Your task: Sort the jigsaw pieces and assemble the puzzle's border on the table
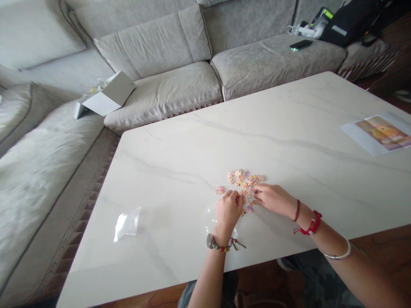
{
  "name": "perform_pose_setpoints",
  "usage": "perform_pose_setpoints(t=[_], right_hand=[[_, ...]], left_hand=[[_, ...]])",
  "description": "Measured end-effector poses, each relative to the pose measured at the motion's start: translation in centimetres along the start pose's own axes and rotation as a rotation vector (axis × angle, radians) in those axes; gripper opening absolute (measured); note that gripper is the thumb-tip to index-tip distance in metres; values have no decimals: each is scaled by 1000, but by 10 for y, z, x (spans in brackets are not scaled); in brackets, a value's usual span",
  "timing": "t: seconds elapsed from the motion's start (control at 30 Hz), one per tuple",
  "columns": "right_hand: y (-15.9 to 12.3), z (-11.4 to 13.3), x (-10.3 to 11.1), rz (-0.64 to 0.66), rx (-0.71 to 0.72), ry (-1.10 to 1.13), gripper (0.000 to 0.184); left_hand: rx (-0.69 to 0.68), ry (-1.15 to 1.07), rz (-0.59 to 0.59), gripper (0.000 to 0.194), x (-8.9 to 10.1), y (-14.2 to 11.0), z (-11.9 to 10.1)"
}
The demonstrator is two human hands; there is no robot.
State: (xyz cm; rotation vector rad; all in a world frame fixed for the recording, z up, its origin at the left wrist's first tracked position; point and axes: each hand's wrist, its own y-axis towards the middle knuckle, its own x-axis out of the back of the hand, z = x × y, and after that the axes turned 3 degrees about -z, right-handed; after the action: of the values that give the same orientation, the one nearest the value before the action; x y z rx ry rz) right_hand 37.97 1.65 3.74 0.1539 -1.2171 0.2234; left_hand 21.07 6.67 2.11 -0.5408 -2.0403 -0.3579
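Heaped near the middle of the long white marble-veined table, a low, loose pile of small pastel pink, peach and yellow cardboard jigsaw pieces, stretched mainly left to right and lying directly ahead of both hands. Pressed against its near-left edge, the bare left hand, wearing a dark-faced wristwatch and a multicoloured beaded bracelet, knuckles up, fingers curled down and closed among the pieces, any grip hidden from view, so impossible to tell whether anything was held. Reaching in from the right, the bare right hand, nearer the right end of the pile, fingers loosely spread and slightly bent, tips at the pile's near-right edge, nothing visibly pinched. Just between the two hands, only a few loose pieces. Partly beneath the left hand, a thin patch of transparent plastic, its outline hard to make out. Farther left on the table, a crumpled clear plastic bag. Toward the far right, a glossy printed sheet showing a yellow figure, well apart from the pile. Beyond the table's far edge, a grey fabric sectional sofa, with an open white cardboard box at the left and a black smartphone at the right
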Motion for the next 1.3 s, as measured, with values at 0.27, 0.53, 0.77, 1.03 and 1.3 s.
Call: perform_pose_setpoints(t=[0.27,0.53,0.77,1.03,1.3], right_hand=[[28,-6,-6,-316,-224,177,20],[85,-10,-13,-141,-196,-62,16],[66,-17,-10,-321,-223,132,27],[25,-10,-5,-76,-348,505,18],[34,-20,-10,-284,-291,220,12]], left_hand=[[85,-37,-172,12,6,2,10],[154,-145,-301,14,13,8,31],[165,-170,-263,17,15,8,28],[132,-125,-222,19,13,7,25],[98,-89,-238,17,10,9,28]])
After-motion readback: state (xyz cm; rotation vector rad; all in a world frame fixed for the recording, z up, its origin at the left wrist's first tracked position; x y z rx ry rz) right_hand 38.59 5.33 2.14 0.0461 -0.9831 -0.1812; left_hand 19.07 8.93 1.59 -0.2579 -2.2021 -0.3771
